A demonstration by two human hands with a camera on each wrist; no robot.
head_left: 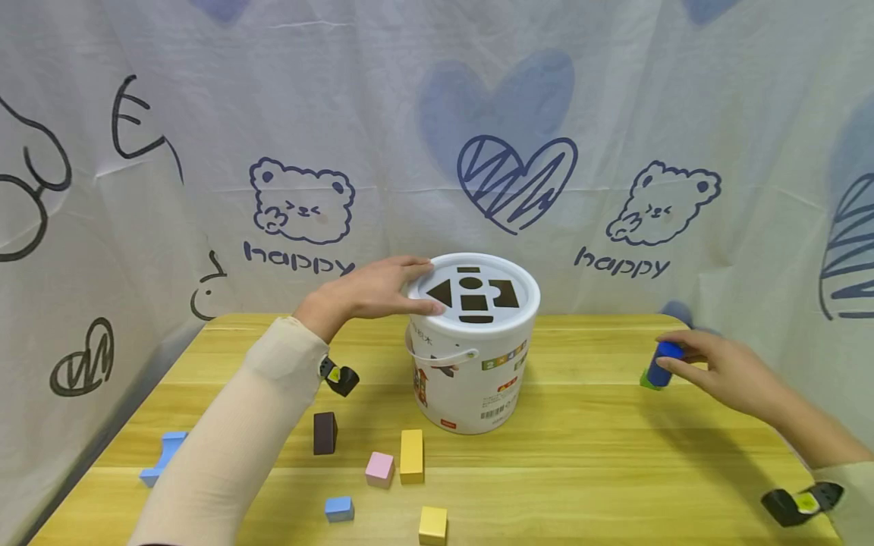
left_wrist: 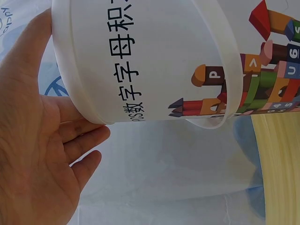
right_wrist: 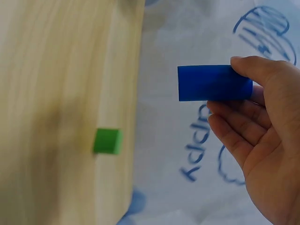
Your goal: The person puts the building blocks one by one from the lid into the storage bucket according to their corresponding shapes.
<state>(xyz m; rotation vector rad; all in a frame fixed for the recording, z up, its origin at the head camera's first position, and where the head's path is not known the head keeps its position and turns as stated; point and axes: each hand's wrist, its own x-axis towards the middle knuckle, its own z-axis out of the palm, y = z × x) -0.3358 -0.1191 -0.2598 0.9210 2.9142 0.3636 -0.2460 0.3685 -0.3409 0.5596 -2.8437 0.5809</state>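
Observation:
A white toy-block bucket [head_left: 471, 379] stands upright at mid-table, its lid [head_left: 505, 312] pierced with shaped holes. My left hand [head_left: 372, 292] rests across the lid's left rim, thumb over the top and fingers spread along the far edge; the left wrist view shows these fingers [left_wrist: 86, 140] fairly straight at the rim. On the right, my right hand [head_left: 717, 371] pinches a blue cylinder block [right_wrist: 211, 83] near one end, thumb on one side and fingers on the other. The cylinder is held above the table, and a green block [right_wrist: 107, 141] lies under it near the table edge.
Left of and before the bucket lie a dark brown block [head_left: 324, 434], a pink cube [head_left: 379, 469], a long yellow block [head_left: 412, 456], a small blue block [head_left: 339, 509] and a yellow cube [head_left: 433, 525]. A light blue curved block [head_left: 167, 453] is partly behind the left sleeve. A printed curtain [head_left: 403, 212] hangs behind.

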